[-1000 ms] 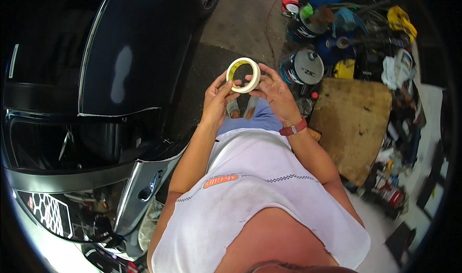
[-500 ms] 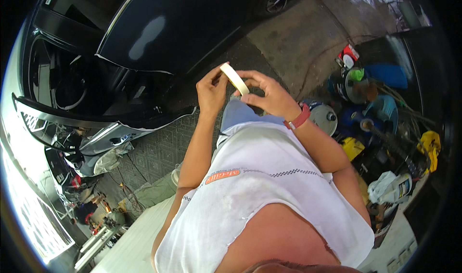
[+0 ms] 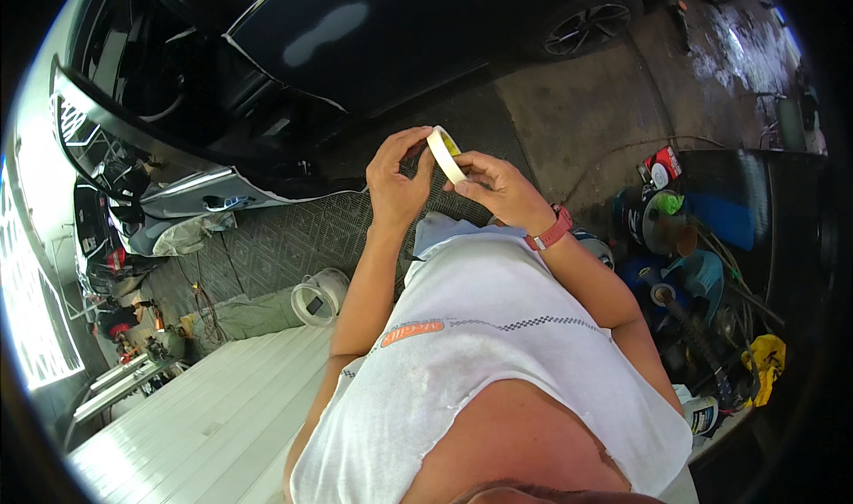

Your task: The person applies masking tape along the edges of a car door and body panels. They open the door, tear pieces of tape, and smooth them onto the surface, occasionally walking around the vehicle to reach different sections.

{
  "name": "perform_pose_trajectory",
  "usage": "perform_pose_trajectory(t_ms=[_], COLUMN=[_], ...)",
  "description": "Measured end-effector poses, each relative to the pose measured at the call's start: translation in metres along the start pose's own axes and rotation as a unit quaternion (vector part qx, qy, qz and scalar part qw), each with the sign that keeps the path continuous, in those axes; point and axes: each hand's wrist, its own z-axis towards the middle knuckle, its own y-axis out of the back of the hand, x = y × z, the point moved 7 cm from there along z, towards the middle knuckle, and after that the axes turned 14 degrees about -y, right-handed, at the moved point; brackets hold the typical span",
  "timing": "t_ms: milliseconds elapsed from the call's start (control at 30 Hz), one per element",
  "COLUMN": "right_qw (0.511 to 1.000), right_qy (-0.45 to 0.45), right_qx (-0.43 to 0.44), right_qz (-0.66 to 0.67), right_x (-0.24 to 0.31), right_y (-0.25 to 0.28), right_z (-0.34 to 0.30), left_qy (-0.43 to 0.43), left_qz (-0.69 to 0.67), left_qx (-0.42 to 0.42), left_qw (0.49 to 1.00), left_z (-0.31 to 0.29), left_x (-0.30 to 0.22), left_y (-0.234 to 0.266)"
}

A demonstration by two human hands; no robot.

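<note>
A roll of pale yellow masking tape [image 3: 445, 159] is held up between my two hands, in front of my body. My left hand [image 3: 398, 173] pinches its upper left edge, thumb and fingers pressed on the rim. On the lower right side of the roll, my right hand [image 3: 505, 188] grips it with thumb and fingertips. A red watch strap circles my right wrist. Beyond the hands stands a dark car [image 3: 426, 51] with a whitish patch on its panel and an open door at the left.
A white bucket [image 3: 322, 296] sits on the floor left of me, beside pale panelling [image 3: 213, 424]. At the right are cluttered cans, a blue funnel-like container [image 3: 702, 277], a red-and-white can [image 3: 660, 166], hoses and a yellow cloth [image 3: 766, 368]. Patterned matting [image 3: 293, 246] covers the floor near the car.
My view has shifted, bringing the white bucket and more of the car's wheel into sight. The tape roll is turned so its inner side shows; both hands still hold it.
</note>
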Motion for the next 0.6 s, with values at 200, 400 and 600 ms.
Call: perform_pose_trajectory(t_ms=[200,400,600], right_qw=[0.995,0.951,0.916], right_qy=[-0.018,-0.034,-0.066], right_qx=[0.020,0.100,0.196], right_qz=[-0.098,-0.292,-0.345], right_x=[-0.004,0.009,-0.005], right_y=[-0.043,-0.122,-0.192], right_z=[0.028,0.052,0.082], left_qy=[-0.030,0.011,0.061], left_qz=[0.047,0.097,0.083], left_qx=[-0.010,-0.017,0.020], left_qw=[0.998,0.995,0.995], left_z=[-0.007,-0.058,-0.116], left_x=[-0.014,-0.016,0.022], left_y=[0.080,0.177,0.236])
